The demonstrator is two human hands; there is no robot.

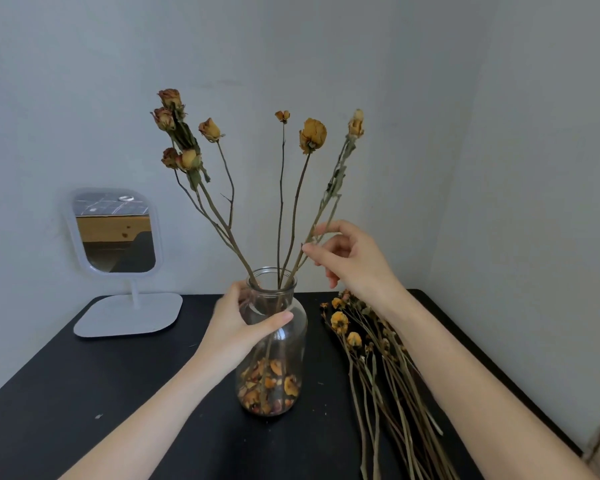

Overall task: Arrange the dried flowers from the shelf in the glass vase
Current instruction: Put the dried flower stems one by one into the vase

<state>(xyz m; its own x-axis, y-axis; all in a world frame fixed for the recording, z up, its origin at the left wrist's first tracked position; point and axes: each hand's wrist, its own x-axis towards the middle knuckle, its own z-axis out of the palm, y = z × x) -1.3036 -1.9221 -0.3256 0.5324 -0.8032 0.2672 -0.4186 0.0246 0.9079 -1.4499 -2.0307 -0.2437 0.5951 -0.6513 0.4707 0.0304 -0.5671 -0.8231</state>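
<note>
On the desk, the vase holds several flowers; a bunch waits. Left hand grips it; right hand pinches a stem

Home room: vanity mirror, black table.

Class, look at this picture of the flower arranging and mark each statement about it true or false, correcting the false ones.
1. The left hand grips the vase near its neck. True.
2. The right hand lies flat on the table. False: the right hand pinches a stem above the vase.
3. A bundle of flowers lies on the table right of the vase. True.
4. The mirror stands right of the vase. False: the mirror stands to its left.
5. Loose petals lie in the vase's bottom. True.
</note>
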